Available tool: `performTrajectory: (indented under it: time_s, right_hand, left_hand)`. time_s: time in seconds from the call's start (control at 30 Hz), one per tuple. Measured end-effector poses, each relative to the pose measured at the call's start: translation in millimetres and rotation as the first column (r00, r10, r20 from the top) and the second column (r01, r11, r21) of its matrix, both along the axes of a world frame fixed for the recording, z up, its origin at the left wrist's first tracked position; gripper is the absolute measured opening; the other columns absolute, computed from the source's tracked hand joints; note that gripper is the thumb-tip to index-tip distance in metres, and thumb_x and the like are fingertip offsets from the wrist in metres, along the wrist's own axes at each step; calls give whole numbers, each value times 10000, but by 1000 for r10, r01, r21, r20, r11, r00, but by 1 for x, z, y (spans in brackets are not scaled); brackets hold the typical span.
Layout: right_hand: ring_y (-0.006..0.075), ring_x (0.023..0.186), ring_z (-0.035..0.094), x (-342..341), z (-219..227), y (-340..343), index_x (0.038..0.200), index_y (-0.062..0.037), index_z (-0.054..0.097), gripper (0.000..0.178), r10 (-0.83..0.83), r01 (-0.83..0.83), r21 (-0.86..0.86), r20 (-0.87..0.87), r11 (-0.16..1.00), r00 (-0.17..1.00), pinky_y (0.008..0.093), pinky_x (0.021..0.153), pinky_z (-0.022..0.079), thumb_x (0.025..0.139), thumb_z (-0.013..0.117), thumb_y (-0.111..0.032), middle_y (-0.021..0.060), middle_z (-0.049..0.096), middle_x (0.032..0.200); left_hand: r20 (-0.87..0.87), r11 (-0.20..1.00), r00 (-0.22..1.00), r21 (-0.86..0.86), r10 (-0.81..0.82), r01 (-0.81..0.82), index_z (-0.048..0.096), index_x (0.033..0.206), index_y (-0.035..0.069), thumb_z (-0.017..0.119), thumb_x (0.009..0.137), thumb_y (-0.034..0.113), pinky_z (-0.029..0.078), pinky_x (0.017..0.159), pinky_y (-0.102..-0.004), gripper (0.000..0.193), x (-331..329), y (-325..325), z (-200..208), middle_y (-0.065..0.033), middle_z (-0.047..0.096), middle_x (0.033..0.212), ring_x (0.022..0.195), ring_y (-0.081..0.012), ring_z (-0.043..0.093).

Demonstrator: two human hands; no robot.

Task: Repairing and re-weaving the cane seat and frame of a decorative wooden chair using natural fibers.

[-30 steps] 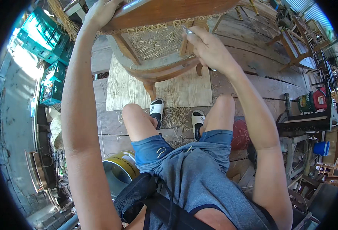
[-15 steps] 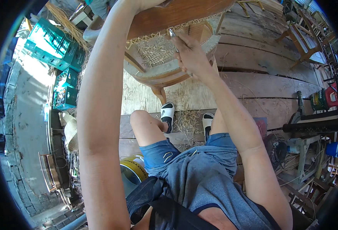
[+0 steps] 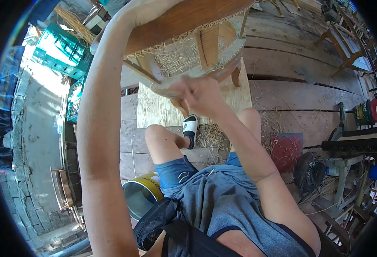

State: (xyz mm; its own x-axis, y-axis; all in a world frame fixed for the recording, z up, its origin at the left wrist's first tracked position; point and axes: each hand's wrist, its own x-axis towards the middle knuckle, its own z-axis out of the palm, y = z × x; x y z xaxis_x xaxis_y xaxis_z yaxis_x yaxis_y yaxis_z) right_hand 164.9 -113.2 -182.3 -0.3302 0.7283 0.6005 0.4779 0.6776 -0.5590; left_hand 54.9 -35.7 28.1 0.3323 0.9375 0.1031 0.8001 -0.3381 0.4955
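Observation:
A wooden chair (image 3: 175, 28) is tipped before me, its broad brown rail edged with cane lacing. Beyond and below the rail lies a woven cane panel (image 3: 173, 62) strewn with straw bits, set in a pale curved frame. My left hand (image 3: 156, 9) rests over the rail at the top edge, its fingers out of sight. In front of the frame's near edge is my right hand (image 3: 202, 97), closed and smeared by motion. What it holds now cannot be made out.
The chair stands on a plywood board (image 3: 154, 107) over a plank floor. A yellow-rimmed bucket (image 3: 141, 190) sits beside my left leg. Green crates (image 3: 60, 51) are stacked at the left. Straw scraps (image 3: 214, 137) lie between my feet; another chair (image 3: 344, 47) stands far right.
My right hand has come down and toward me from the laced edge; the small shiny metal tool seen in it earlier no longer shows. The chair and my left arm have shifted slightly left.

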Motion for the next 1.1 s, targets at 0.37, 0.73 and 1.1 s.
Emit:
performTrajectory:
  time_s: [0.37,0.73,1.1]
  right_hand:
    - [412,771,630,8,11,70,993,-43,632,366,-174,25,-360,-389,933,905,460,701,475,999,443,-355,205,650,799]
    - [305,550,546,-1,-2,37,723,0,616,546,-115,-38,-250,-568,968,815,393,556,422,977,462,-458,156,538,575]
    - [423,860,635,19,13,64,967,-41,626,467,-275,153,-425,-242,892,931,483,718,477,1005,401,-449,208,670,854]
  left_hand:
    - [27,979,982,-85,186,-183,430,1409,-21,512,824,749,322,1110,-392,970,4,5,-6,-211,471,1417,1309,-313,447]
    - [-80,991,991,-68,109,-115,449,1387,-32,449,790,821,330,1101,-435,1042,-2,9,-2,-224,470,1413,1305,-344,451]
    - [-101,980,977,-42,189,-194,418,1424,0,460,774,831,290,1128,-441,1055,4,3,-2,-220,421,1457,1354,-345,393]
